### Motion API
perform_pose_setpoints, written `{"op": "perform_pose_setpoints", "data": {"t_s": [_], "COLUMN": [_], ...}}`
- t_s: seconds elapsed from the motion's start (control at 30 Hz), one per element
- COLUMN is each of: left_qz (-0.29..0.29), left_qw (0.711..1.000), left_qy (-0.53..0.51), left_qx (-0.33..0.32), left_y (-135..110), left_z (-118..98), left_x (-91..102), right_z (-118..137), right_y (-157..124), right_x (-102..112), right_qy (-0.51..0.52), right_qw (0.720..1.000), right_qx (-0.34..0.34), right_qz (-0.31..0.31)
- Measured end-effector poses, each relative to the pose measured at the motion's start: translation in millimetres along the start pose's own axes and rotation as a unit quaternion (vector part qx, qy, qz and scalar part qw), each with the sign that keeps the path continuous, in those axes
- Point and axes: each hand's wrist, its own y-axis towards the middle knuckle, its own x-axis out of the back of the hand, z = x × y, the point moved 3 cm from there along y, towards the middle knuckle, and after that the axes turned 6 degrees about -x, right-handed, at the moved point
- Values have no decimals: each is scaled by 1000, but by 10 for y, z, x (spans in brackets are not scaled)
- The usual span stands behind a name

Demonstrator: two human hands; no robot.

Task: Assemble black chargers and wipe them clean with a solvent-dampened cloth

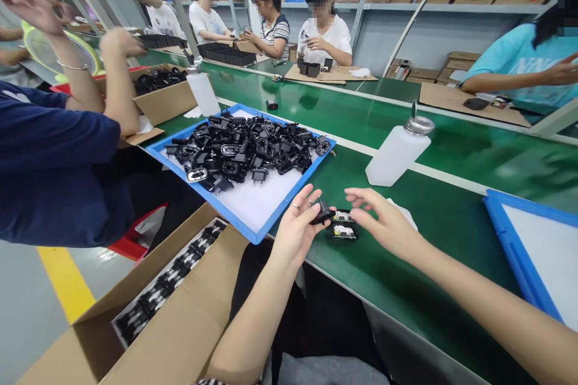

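My left hand (300, 225) pinches a small black plug part (323, 214) with metal prongs, just off the near corner of a blue tray (226, 220). My right hand (383, 221) reaches in from the right with its fingers spread, holding nothing, right beside two black housings (343, 225) that lie on the green table. The tray holds a heap of several black plug parts (246, 147) on a white liner.
A white dispenser bottle (397, 150) stands behind my right hand. A second blue tray (519, 252) lies at the right. An open cardboard box (162, 295) with rows of black parts sits below the table at my left. A person in dark blue (54, 162) works at the left; others sit across the green belt.
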Motion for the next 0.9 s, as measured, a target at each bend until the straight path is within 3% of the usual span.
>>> {"op": "perform_pose_setpoints", "data": {"t_s": [0.1,0.23,0.37,0.47,0.53,0.7,0.8,0.9], "left_qz": [9,43,145,220,244,178,206,216], "left_qw": [1000,994,968,949,937,907,874,862], "left_qy": [-12,83,150,177,218,368,436,455], "left_qx": [22,-64,-139,-137,-120,-104,-62,-59], "left_y": [15,31,66,107,142,245,260,269], "left_z": [7,-54,-108,-125,-123,-59,44,88], "left_x": [-74,-142,-229,-254,-217,28,80,56], "right_z": [85,165,179,103,20,-112,-119,-147], "right_y": [75,165,211,228,228,142,80,79], "right_x": [49,63,71,101,118,103,38,-19], "right_qy": [98,123,109,89,62,3,-15,-9], "right_qw": [993,988,985,985,990,999,1000,1000], "right_qx": [-66,-78,-44,-41,-49,-20,10,6], "right_qz": [25,48,122,141,120,25,3,-14]}}
